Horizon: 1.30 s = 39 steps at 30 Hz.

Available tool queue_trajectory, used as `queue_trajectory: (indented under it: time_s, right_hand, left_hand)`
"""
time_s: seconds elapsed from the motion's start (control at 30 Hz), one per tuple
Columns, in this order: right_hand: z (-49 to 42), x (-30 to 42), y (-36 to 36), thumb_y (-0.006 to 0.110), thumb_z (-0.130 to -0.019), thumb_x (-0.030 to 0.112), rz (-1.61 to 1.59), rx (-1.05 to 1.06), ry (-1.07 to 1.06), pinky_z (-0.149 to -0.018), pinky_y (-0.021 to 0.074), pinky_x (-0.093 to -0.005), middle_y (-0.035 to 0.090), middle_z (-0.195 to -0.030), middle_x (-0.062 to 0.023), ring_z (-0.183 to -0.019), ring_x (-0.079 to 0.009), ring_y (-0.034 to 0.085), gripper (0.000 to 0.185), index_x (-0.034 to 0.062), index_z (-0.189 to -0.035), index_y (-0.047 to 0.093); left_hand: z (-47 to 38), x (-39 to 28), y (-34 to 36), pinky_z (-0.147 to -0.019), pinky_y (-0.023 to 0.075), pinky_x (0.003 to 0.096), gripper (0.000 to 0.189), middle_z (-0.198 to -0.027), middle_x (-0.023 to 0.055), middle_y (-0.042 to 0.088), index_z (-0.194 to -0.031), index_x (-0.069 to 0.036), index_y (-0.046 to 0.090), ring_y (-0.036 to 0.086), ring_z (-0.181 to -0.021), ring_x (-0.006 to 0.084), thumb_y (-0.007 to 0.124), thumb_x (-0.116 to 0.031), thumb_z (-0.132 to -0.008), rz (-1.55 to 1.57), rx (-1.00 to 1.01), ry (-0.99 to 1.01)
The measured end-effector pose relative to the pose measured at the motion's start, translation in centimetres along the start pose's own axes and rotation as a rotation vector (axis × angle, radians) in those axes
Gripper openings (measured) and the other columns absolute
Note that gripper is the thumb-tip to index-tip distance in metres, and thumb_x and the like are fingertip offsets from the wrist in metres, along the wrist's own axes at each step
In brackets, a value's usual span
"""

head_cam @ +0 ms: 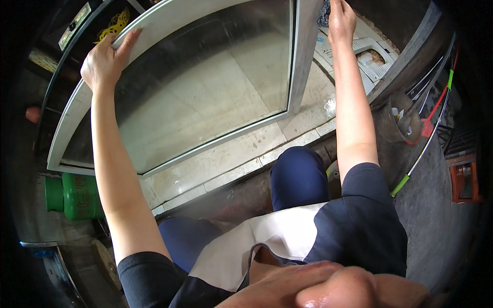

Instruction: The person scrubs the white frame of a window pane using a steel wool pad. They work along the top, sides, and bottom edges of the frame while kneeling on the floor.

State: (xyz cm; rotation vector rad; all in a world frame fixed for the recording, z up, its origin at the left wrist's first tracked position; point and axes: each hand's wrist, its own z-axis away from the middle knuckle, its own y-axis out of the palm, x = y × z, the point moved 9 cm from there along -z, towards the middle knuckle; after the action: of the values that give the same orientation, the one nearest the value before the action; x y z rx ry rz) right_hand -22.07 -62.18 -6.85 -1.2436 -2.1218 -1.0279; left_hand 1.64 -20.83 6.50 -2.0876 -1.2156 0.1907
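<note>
A white-framed glass door or window panel [208,96] stands tilted in front of me, its lower edge over pale tiles. My left hand [106,59] grips the panel's frame at the upper left, thumb on the near face. Close beside the right-hand upright of the frame is my right hand [342,23], raised with its fingertips cut off by the picture's top edge. A dark, rough-textured pad or cloth [323,14] shows between that hand and the frame. Whether the hand holds it or the frame, I cannot tell.
A tiled ledge [231,165] runs before my knees. Beyond my right forearm lies a white squat-toilet pan [369,56]. A bucket [400,119] with bits in it and a pole with green grips [421,150] are at right. A green gas cylinder [81,196] is at left.
</note>
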Motion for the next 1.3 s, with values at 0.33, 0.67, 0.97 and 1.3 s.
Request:
queue_trajectory:
  time_s: [0.33, 0.67, 0.97, 1.3]
  right_hand:
    - [9.7, -5.0, -2.5, 0.048, -0.086, 0.026, 0.381, -0.067, -0.046, -0.064, 0.0398, -0.0425, 0.059, -0.072, -0.0170, -0.069, -0.0339, 0.055, 0.030, -0.0028, -0.079, 0.053]
    - [16.7, -16.4, -6.5, 0.059, -0.080, 0.023, 0.216, 0.192, 0.436, -0.080, 0.0438, -0.0298, 0.059, -0.104, -0.0111, -0.090, -0.0215, 0.058, 0.042, -0.0005, -0.114, 0.051]
    - [16.2, -19.2, -7.9, 0.058, -0.075, 0.063, 0.246, 0.204, 0.928, -0.060, 0.0478, -0.0346, 0.060, -0.093, -0.0040, -0.075, -0.0153, 0.057, 0.064, 0.0089, -0.109, 0.055]
    - [17.0, -19.7, -8.5, 0.054, -0.076, 0.066, 0.173, 0.012, 0.726, -0.073, 0.0490, -0.0359, 0.058, -0.109, -0.0105, -0.092, -0.0226, 0.057, 0.075, 0.0014, -0.114, 0.053]
  left_hand:
    - [-0.3, 0.1, 0.3, -0.057, 0.0507, 0.0351, 0.086, -0.076, 0.0088, 0.067, -0.092, -0.015, 0.068, 0.066, -0.077, 0.0259, 0.029, -0.087, -0.065, -0.027, -0.045, 0.038]
    - [-0.2, 0.0, 0.0, -0.057, 0.0502, 0.0333, 0.086, -0.075, 0.0080, 0.067, -0.090, -0.017, 0.069, 0.066, -0.075, 0.0248, 0.032, -0.089, -0.062, -0.028, -0.068, 0.024]
    - [1.5, -2.6, -4.3, -0.065, 0.0477, 0.0382, 0.058, -0.073, 0.0167, 0.063, -0.076, -0.003, 0.063, 0.062, -0.073, 0.0304, 0.058, -0.061, -0.073, 0.032, 0.012, -0.083]
    - [4.1, -1.4, -7.0, -0.058, 0.0487, 0.0370, 0.065, -0.063, 0.0145, 0.061, -0.070, -0.006, 0.063, 0.062, -0.062, 0.0284, 0.058, -0.071, -0.064, 0.043, -0.072, -0.071]
